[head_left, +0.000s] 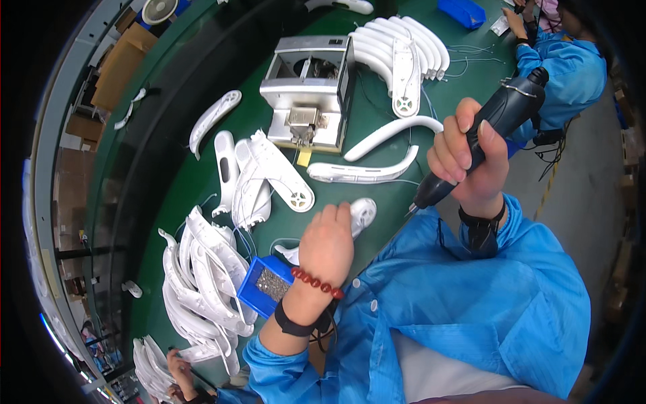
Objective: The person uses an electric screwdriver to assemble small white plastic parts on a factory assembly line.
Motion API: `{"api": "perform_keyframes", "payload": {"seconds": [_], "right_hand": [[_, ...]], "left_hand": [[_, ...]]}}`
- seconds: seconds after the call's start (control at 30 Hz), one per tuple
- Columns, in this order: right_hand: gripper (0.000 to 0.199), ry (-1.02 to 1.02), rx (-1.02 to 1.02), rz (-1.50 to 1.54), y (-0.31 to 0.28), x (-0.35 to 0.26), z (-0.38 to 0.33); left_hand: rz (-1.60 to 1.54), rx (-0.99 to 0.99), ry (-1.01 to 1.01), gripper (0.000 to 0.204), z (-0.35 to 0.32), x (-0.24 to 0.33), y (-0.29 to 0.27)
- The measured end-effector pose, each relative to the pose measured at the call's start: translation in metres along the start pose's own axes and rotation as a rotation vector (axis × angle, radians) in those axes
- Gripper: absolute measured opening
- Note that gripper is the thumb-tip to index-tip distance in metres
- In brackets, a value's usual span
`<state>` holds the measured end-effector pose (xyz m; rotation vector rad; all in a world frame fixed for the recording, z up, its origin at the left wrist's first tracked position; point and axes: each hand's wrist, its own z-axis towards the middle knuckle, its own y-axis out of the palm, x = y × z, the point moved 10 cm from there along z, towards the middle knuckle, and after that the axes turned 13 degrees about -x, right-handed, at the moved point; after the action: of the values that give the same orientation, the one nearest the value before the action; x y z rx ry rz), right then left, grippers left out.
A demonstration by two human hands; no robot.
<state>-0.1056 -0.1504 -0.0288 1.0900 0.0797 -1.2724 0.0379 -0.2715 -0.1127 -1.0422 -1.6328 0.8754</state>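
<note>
My right hand [471, 151] is wrapped around a black electric screwdriver [506, 111], its bit pointing down and left above the front edge of the bench. My left hand [328, 242] lies over a curved white plastic part [364, 212] on the green bench, fingers bent down onto it. The rounded end shows past my fingers, and the other end comes out left of the hand; the middle is hidden. Beside my left wrist stands a blue bin [250, 288] of small metal screws. The bit does not touch the part.
A metal fixture [306, 91] stands at the back. White curved parts [400, 50] with cables are stacked behind it to the right; a larger pile [202, 276] lies left. A co-worker in blue [562, 77] sits far right; another person's hand [180, 370] shows lower left.
</note>
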Motion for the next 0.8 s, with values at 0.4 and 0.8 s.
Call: {"api": "perform_keyframes", "payload": {"seconds": [0.4,0.8], "right_hand": [[0.018,0.059,-0.091,-0.035,0.003,0.027,0.017],[0.018,0.098,-0.162,-0.017,0.024,0.047,0.027]], "left_hand": [[0.071,0.02,-0.552,0.021,-0.16,-0.103,-0.018],[0.287,0.205,-0.598,0.013,-0.157,-0.084,-0.007]]}}
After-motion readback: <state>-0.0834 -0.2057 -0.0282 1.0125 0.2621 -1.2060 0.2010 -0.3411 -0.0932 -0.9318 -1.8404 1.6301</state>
